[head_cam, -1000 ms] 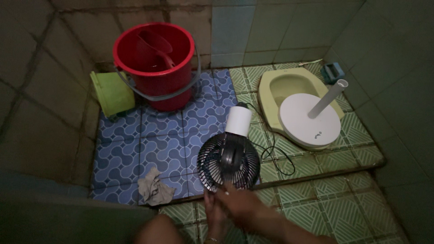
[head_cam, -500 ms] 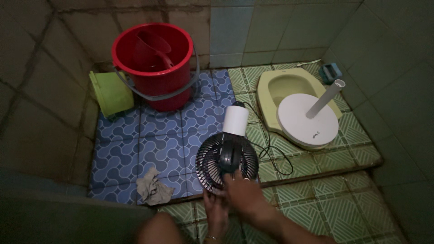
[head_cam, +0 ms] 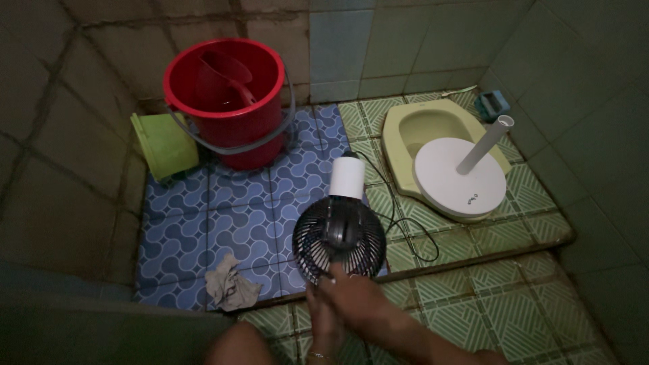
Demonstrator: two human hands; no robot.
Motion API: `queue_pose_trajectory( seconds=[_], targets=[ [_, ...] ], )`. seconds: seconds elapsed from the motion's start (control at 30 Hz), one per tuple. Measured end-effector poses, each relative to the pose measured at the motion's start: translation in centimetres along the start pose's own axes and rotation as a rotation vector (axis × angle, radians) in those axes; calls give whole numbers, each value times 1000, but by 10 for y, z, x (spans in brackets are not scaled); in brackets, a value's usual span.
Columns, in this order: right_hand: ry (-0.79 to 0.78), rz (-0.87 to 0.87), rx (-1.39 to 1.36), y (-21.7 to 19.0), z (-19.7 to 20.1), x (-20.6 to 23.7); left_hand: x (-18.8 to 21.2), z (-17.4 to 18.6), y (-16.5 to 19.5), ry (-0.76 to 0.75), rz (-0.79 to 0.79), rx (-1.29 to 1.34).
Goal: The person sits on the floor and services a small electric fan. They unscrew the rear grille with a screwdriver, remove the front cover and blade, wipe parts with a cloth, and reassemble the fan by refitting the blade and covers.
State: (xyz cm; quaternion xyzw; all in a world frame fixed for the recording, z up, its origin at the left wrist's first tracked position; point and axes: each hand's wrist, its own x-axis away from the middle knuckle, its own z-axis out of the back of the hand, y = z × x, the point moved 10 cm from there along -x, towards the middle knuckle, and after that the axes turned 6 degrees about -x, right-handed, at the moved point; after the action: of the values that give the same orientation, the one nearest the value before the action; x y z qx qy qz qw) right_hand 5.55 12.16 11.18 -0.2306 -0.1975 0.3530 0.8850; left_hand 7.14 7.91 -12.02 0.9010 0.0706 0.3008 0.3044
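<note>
Hands at the lower rim of a black fan head, on a tiled bathroom floor.

Right hand (head_cam: pixel 355 297) lies over the bottom edge of the round black fan guard (head_cam: pixel 339 240), its grip seemingly closed on the rim, though the light is too dim to be sure; the left hand (head_cam: pixel 323 323) sits just under it, and I cannot tell whether its grip holds anything. Beyond the hands, the fan's white motor housing (head_cam: pixel 347 177) points away, with a black cord (head_cam: pixel 412 236) looping off to the right. Left of the hands lies a crumpled grey rag (head_cam: pixel 228 285). Farther off stand a red bucket (head_cam: pixel 230 101), a green scoop (head_cam: pixel 164 144), and a white round fan base (head_cam: pixel 460 177) with its pole resting on a squat toilet pan (head_cam: pixel 405 128).
</note>
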Motion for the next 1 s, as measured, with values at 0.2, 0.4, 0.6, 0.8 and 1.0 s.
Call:
queue_pose_trajectory(
  seconds=[0.2, 0.4, 0.6, 0.8, 1.0],
  targets=[
    [-28, 14, 7, -6, -1, 2, -10, -52, 131, 177, -766, -1186],
    [-13, 29, 96, -5, 4, 1, -47, -120, 131, -388, -483, -1751],
    [28, -260, 138, 19, 8, -6, -50, -114, 129, -397, -526, -1689],
    [89, 151, -48, -6, 25, 3, -58, -110, 125, -380, -495, -1675],
    [17, -364, 102, 34, 19, 2, -59, -110, 124, -364, -559, -1697]
  ],
)
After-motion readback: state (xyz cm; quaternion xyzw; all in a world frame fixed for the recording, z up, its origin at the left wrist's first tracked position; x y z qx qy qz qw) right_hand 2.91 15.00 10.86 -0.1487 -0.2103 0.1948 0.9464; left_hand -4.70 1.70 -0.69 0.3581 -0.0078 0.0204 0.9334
